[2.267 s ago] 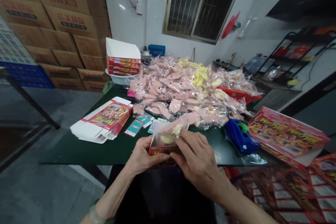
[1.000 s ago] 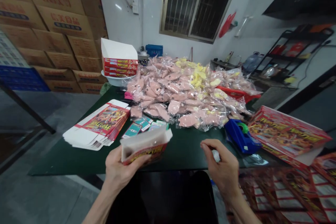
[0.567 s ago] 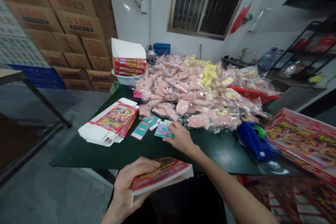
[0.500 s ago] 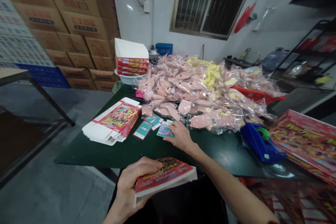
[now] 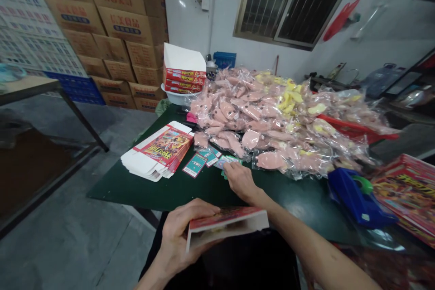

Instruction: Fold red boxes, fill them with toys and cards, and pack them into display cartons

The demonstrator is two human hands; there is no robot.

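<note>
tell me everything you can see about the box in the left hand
The flat cardboard box has red printed artwork on top and an open end showing pale card; its contents can't be made out. It sits tilted in the left hand, fingers over its edge, held in front of the table, with only the hand touching it.

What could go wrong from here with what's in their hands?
The red printed carton sits in the left hand with its end open, so anything inside might slip out. The loose printed cards by the right hand lie close against the heap of bagged pink items, so a sliding bag could cover or scatter them.
</note>
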